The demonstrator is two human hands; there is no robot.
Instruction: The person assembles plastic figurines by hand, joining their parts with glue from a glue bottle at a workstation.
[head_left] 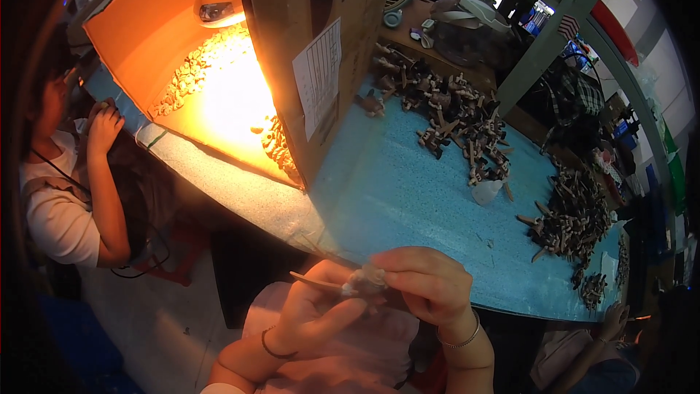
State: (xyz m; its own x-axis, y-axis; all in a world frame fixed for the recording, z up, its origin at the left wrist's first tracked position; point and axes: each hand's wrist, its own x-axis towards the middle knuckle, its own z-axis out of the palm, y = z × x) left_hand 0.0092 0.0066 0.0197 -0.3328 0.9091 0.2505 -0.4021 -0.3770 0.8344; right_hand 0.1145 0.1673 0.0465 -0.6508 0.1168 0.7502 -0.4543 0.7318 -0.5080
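Above my lap, just off the near edge of the blue table (408,204), both hands hold a small figurine (364,282) in grey, white and beige. A flat wooden stick (315,282) juts out from it to the left. My left hand (317,310) grips the figurine and stick from below, thumb stretched along it. The fingertips of my right hand (426,281) pinch its upper right side. Finer details of the figurine are blurred and partly covered by fingers.
A cardboard box (332,7) on the left shelters a bright lamp (219,1) over many small pieces. Piles of brown figurines (452,106) and more figurines (572,211) lie on the table. A green post (558,33) rises behind. Co-workers sit left (65,204) and lower right (583,350).
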